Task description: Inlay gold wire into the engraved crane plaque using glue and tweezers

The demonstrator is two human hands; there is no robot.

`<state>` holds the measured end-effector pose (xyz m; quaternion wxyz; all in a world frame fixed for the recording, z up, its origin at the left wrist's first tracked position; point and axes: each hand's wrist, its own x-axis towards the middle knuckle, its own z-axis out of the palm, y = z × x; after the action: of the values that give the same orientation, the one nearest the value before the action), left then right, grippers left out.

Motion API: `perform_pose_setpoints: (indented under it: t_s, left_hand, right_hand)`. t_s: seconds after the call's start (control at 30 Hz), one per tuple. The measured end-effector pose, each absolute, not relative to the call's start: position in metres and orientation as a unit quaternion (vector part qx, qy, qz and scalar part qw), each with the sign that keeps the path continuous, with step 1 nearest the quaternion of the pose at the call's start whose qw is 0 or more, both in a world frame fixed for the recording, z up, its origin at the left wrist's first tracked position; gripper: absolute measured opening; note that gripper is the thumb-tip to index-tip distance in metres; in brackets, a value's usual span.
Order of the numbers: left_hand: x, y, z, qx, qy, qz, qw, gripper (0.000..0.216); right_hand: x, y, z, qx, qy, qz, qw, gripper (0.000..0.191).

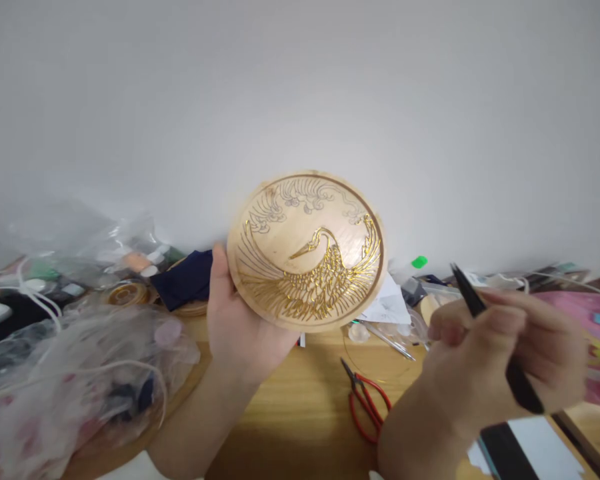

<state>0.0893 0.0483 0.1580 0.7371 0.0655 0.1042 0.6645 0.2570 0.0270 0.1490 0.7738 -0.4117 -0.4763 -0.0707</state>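
A round wooden plaque (300, 213) is held up and tilted towards me in my left hand (250, 333), thumb at its left edge and fingers behind it. Gold wire outlines a crane with spread wings on its lower part; the swirling lines near its top are only drawn. My right hand (505, 360) grips black pointed tweezers (473, 293), whose tip points up and left, apart from the plaque. Beneath, between my arms, lie red-handled pliers (365, 400) on the wooden table (290, 427).
Clear plastic bags (75, 387) and a white cord heap up at the left. Behind them lies a dark blue cloth (185, 280). Thin metal tools (387, 340) and white paper (390, 303) lie behind the pliers. A pink bag (565, 313) is at the right, before a plain wall (300, 80).
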Motion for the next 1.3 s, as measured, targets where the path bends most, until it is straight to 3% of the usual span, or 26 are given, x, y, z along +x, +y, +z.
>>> perform_pose_setpoints:
  t_s: [0.2,0.43,0.67,1.0,1.3]
  left_hand:
    - [0.089,0.047,0.158,0.061,0.111,0.666,0.735,0.048]
    - [0.09,0.047,0.158,0.057,0.118,0.668,0.733,0.048]
    - [0.086,0.051,0.154,0.078,0.117,0.661,0.737,0.049]
    - [0.082,0.05,0.153,0.084,0.139,0.659,0.735,0.048]
    - [0.08,0.049,0.152,0.084,0.14,0.644,0.748,0.051]
  right_hand:
    - [0.248,0.024,0.15,-0.383,-0.544,-0.075,0.743,0.047]
    - [0.25,0.013,0.154,-0.419,-0.642,0.002,0.642,0.012]
    - [0.243,0.011,0.146,-0.427,-0.598,0.103,0.67,0.036]
    - [0.243,0.018,0.151,-0.373,-0.653,0.018,0.658,0.025]
    - [0.25,0.024,0.154,-0.314,-0.709,0.009,0.631,0.033]
